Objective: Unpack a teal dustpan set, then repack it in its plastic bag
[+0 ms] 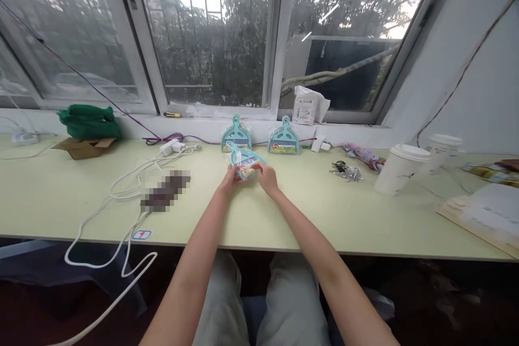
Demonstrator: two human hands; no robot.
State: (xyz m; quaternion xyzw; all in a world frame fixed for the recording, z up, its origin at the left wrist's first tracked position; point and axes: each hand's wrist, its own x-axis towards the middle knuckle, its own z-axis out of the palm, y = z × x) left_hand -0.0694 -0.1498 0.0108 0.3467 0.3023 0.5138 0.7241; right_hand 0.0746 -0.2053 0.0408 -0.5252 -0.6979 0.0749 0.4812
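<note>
Between my two hands is a small teal dustpan and brush set point(245, 160) in clear wrapping, tilted with its handle toward the upper left. My left hand point(229, 179) grips its lower left edge, fingers closed. My right hand point(265, 177) has its fingers closed on the set's lower right edge. Two similar wrapped sets stand upright against the wall under the window: one dustpan set point(236, 135) right behind the held one, another dustpan set point(284, 138) to its right. Colourful printed labels show along their lower edges.
White cables point(117, 194) and a blurred-out item point(165, 191) lie on the left of the pale table point(324, 221). A cardboard box point(83, 148) and green bag point(89, 122) sit farther back. Keys point(346, 171), a white paper cup point(401, 169) and another cup point(444, 146) stand on the right.
</note>
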